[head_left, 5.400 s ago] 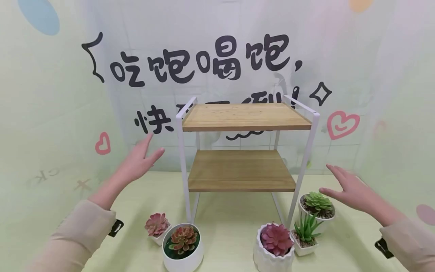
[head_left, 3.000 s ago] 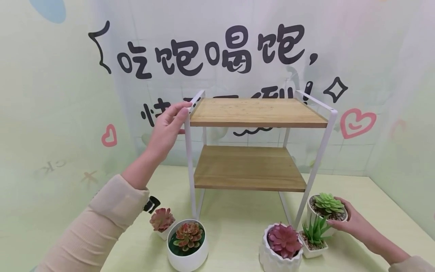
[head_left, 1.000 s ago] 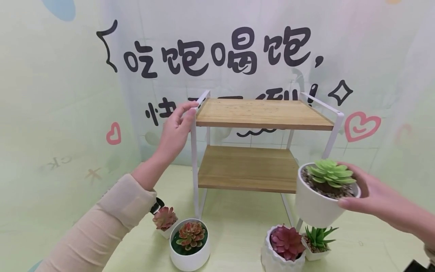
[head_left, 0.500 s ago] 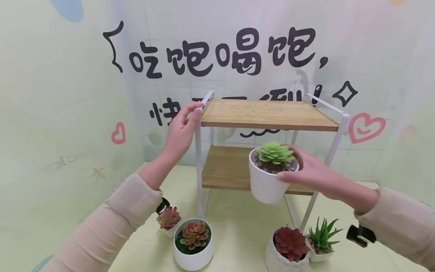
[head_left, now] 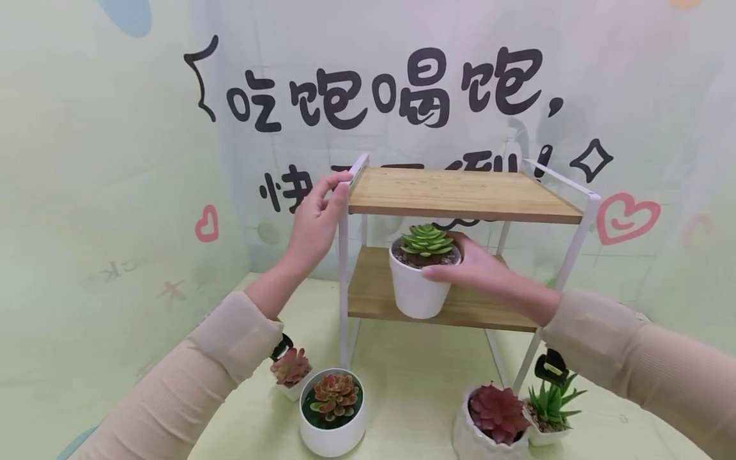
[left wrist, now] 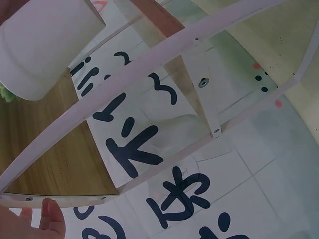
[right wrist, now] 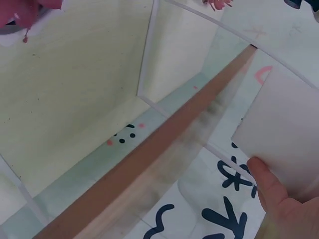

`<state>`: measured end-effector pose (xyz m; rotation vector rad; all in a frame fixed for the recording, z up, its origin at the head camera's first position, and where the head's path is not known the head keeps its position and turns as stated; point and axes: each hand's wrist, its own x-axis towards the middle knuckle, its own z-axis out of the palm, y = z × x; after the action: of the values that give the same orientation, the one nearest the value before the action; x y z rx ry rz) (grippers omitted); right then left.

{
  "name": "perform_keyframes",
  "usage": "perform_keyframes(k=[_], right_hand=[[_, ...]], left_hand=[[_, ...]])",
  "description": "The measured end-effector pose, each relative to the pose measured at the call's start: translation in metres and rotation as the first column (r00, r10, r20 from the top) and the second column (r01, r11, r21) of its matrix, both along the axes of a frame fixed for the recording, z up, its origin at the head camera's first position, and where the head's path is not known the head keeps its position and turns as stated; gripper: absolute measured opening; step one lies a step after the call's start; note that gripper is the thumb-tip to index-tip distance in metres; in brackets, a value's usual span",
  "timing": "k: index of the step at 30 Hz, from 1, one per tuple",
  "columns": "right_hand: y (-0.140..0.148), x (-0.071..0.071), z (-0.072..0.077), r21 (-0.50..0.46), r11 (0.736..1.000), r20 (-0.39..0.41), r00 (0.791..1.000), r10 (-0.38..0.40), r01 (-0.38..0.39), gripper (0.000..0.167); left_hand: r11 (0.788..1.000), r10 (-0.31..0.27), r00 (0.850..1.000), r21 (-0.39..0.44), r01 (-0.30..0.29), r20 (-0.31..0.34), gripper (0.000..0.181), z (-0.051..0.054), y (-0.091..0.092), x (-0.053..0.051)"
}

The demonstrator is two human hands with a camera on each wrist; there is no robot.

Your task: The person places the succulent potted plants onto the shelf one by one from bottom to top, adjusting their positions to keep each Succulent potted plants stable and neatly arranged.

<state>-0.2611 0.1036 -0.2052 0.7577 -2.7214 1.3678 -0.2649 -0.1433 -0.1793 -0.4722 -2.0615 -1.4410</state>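
My right hand (head_left: 480, 265) grips a white pot with a green succulent (head_left: 422, 281), thumb on its near side. The pot is upright before the lower board (head_left: 368, 291) of a two-tier wooden shelf rack (head_left: 460, 191). In the right wrist view, a gap shows between the pot (right wrist: 284, 129) and the board's brown edge (right wrist: 164, 129). My left hand (head_left: 316, 220) holds the white metal frame at the rack's upper left corner. In the left wrist view, the fingertips of that hand (left wrist: 35, 224) lie at the frame's rail (left wrist: 75, 200).
On the pale green table (head_left: 397, 383), a pink succulent (head_left: 291, 367) and a red-green one in a round white pot (head_left: 333, 421) stand at front left. A dark red succulent (head_left: 497, 415) and a spiky green plant (head_left: 549, 409) stand at front right. A printed curtain (head_left: 115, 191) hangs behind.
My right hand has lifted the green succulent pot off the table and carried it left and up to the lower board. My left hand has moved onto the rack's frame and stayed there.
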Motion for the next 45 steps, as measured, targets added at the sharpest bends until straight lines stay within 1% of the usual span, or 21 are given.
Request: perform_keyframes(k=[4, 8, 15, 21, 24, 28, 30, 35, 38, 45], right_hand=[[-0.012, -0.011, -0.003, -0.026, 1.0, 0.026, 1.0, -0.011, 0.011, 0.074], [-0.026, -0.021, -0.006, -0.046, 0.999, 0.042, 0.999, -0.002, 0.004, 0.072], [-0.043, -0.035, -0.013, -0.085, 0.996, 0.079, 0.997, 0.011, -0.004, 0.07], [-0.055, -0.035, -0.016, -0.121, 0.993, 0.09, 0.996, 0.004, 0.007, 0.067], [-0.06, -0.035, -0.017, -0.139, 0.99, 0.076, 0.997, 0.023, -0.012, 0.063], [-0.065, -0.036, -0.02, -0.154, 0.987, 0.068, 0.996, 0.066, -0.054, 0.056], [-0.067, -0.037, -0.021, -0.157, 0.986, 0.076, 0.995, 0.066, -0.054, 0.054], [-0.07, -0.036, -0.022, -0.169, 0.985, 0.087, 0.995, 0.054, -0.038, 0.057], [-0.071, -0.036, -0.022, -0.169, 0.985, 0.09, 0.994, 0.061, -0.046, 0.059], [-0.072, -0.037, -0.023, -0.172, 0.983, 0.102, 0.991, 0.085, -0.066, 0.062]], left_hand=[[1.0, -0.006, 1.0, -0.006, 0.006, 0.004, 0.031, 0.0, 0.002, 0.0], [1.0, -0.009, 1.0, -0.016, 0.01, 0.005, 0.033, -0.001, 0.003, -0.001], [1.0, -0.024, 1.0, -0.017, 0.024, 0.01, 0.034, -0.002, 0.005, -0.001], [0.999, -0.037, 0.999, -0.007, 0.037, -0.006, 0.033, -0.003, 0.006, -0.001], [0.999, -0.04, 0.999, -0.001, 0.04, -0.018, 0.033, -0.004, 0.005, 0.0], [0.999, -0.04, 0.999, -0.001, 0.04, -0.018, 0.033, -0.004, 0.004, 0.0], [0.999, -0.04, 0.999, -0.001, 0.04, -0.014, 0.033, -0.004, 0.004, 0.0], [0.999, -0.038, 0.999, -0.002, 0.038, -0.023, 0.033, -0.004, 0.003, 0.0], [0.999, -0.038, 0.999, -0.002, 0.038, -0.029, 0.032, -0.003, 0.002, 0.0], [1.0, -0.03, 0.999, -0.01, 0.03, -0.02, 0.032, -0.003, 0.001, 0.001]])
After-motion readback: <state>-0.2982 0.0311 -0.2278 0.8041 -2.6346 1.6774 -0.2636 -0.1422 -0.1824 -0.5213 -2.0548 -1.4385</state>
